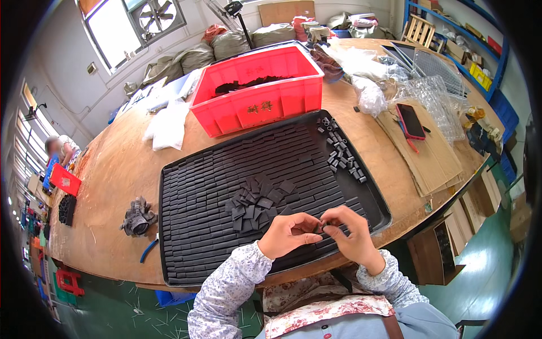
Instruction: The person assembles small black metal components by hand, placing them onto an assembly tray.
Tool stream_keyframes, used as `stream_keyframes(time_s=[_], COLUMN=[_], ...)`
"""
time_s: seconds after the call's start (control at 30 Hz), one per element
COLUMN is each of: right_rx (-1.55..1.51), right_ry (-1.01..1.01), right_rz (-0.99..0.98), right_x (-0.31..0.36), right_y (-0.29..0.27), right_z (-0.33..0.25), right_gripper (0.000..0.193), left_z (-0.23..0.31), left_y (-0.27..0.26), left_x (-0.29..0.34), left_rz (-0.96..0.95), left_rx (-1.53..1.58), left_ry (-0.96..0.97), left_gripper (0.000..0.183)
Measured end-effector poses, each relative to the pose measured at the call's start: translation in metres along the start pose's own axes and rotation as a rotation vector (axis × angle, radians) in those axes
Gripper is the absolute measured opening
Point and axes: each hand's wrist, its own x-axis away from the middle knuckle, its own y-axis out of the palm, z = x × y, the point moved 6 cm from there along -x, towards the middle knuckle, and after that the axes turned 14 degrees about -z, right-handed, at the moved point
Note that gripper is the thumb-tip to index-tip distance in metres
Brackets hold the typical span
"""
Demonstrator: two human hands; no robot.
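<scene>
Tray [366,200] and crate [226,120] hold black pieces [266,202] (left hand [288,233] and right hand [355,238] pinch a dark bit [320,228]).

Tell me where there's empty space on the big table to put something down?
The wooden table is bare left of the black tray, between the gray bundle and white sheets; a narrower strip runs between tray and cardboard. Clear plastic packaging crowds the table's far right.

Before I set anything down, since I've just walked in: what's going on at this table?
A person's left hand and right hand pinch a small, partly hidden dark piece over a black tray. Rows of dark strips fill most of it, with a loose heap of flat pieces on top. Behind stands a red bin.
</scene>
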Motion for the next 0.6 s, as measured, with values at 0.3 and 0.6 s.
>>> stream_keyframes(time_s=[0.3,0.6], right_rx=[-0.611,-0.582], right_ry=[0.127,0.091], right_rz=[-0.048,0.072], right_x=[0.004,0.006], right_y=[0.009,-0.004], right_z=[0.03,0.026], right_gripper=[0.012,0.011], left_z=[-0.008,0.0], left_y=[-0.002,-0.003], left_x=[0.003,0.0], left_rz=[-0.068,-0.024], left_rx=[-0.05,0.063], left_ry=[-0.117,-0.005], left_gripper=[0.028,0.035])
